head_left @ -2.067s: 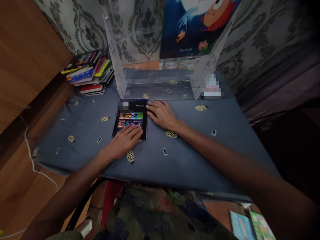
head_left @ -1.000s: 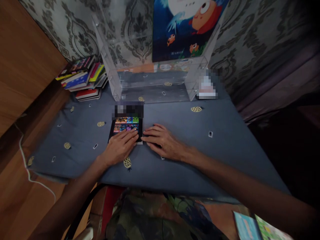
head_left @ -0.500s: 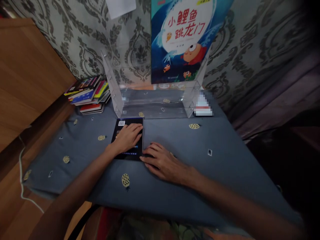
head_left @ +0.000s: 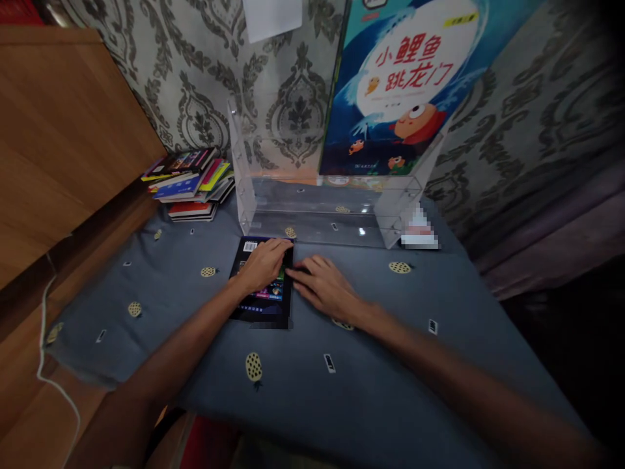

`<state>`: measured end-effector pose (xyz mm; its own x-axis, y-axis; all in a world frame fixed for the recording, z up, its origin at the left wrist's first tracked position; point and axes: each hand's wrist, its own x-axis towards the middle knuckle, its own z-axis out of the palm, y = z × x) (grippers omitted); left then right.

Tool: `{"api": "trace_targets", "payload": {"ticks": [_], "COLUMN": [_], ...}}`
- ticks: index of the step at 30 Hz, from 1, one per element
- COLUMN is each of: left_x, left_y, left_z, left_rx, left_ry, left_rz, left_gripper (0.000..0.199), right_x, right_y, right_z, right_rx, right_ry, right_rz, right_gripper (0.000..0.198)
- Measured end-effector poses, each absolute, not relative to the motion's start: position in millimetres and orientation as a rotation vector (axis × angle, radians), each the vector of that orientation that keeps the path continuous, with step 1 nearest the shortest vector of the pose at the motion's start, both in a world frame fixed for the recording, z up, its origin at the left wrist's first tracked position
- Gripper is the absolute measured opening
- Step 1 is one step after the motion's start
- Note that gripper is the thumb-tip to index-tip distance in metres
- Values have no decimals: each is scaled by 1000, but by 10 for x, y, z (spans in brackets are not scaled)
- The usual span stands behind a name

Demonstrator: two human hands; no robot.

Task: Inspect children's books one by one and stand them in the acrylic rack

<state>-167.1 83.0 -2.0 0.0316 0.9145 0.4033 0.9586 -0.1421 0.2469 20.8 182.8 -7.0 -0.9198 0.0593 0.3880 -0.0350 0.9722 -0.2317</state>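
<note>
A dark book (head_left: 261, 311) with a white barcode and small coloured pictures on its back cover lies closed on the grey-blue tablecloth. My left hand (head_left: 262, 266) rests over its upper part, palm down, fingers laid toward the top right corner. Along the right edge sits my right hand (head_left: 325, 283), fingertips touching or very near the edge; the fingers are loosely bent and apart, with nothing visible held in them. Just behind the book stands a clear acrylic rack (head_left: 312, 228). Part of the cover is hidden under my left hand.
A large blue picture book (head_left: 390, 130) with an orange fish stands upright in the rack. Several books in a pile (head_left: 190, 185) are at the back left. A blurred-out white object (head_left: 420, 231) is right of the rack. A wooden cabinet (head_left: 63, 130) and white cable (head_left: 43, 326) are at left.
The view has shifted, so the scene sits farther right. My right hand has slid up along the book's right edge, away from the lower corner. My left hand stays on the cover.
</note>
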Motion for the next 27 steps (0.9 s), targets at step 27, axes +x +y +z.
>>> {"api": "trace_targets", "payload": {"ticks": [27], "left_x": [-1808], "left_y": [700], "left_z": [10], "left_rx": [-2184], "left_ry": [-1976], "left_rz": [-527], "left_gripper": [34], "right_x": [-66], "right_y": [2045], "right_z": [-117], "right_rx": [-389], "right_ry": [-2771], "right_rz": [226], "right_gripper": [37]}}
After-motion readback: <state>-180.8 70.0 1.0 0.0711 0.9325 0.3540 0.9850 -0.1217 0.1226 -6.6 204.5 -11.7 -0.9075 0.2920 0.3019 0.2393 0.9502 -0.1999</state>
